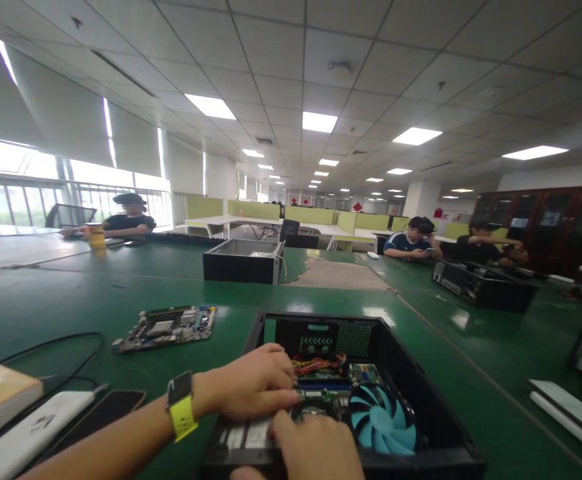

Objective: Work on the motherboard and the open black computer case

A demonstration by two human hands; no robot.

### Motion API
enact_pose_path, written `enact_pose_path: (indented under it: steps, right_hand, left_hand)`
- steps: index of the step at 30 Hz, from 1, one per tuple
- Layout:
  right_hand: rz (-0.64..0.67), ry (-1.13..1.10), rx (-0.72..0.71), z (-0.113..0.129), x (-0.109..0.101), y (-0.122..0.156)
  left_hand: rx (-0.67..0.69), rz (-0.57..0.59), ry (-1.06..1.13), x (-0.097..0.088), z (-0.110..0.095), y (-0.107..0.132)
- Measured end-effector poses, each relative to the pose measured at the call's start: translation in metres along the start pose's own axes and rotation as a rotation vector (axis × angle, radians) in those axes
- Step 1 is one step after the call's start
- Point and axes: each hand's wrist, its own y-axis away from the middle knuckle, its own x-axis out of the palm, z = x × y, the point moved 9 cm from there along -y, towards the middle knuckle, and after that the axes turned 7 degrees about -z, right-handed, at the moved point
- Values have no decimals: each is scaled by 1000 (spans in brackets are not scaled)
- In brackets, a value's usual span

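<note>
An open black computer case [421,393] lies before me on the green table. Inside it are a blue fan [379,420], a circuit board [321,402] and a bundle of red and yellow wires [315,365]. My left hand [258,381], with a watch [181,403] on its wrist, reaches over the case's left side, fingers bent and thumb against parts by the board. Close beside it, my right hand [318,448] comes in from the front edge, its fingers bent down next to a silver labelled part [257,433]. What the fingertips of either hand grip is hidden.
A loose motherboard [168,328] lies to the left. Nearer are a white power strip [33,430], a dark phone [95,420], a box [1,400] and a black cable [65,335]. Another case [243,263] stands ahead. Three people sit at the table's far sides, one by a case [485,287].
</note>
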Motion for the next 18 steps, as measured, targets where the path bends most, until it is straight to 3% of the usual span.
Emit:
enact_pose_path:
  steps: [2,5,9,13,18]
  right_hand:
    - [-81,-38,-65,0,-20,-3]
    - [-230,16,-43,-22,-59,-15]
    - [-251,155,15,-52,-88,-48]
    - [-243,219,18,-67,-87,-79]
    - [-138,292,9,-91,-61,-102]
  left_hand:
    - [-48,2,-9,-4,2,20]
    - [-119,10,-24,-6,5,39]
    - [-185,0,-39,-7,4,44]
    - [-222,8,-32,-7,3,42]
    - [-249,-32,51,-12,6,42]
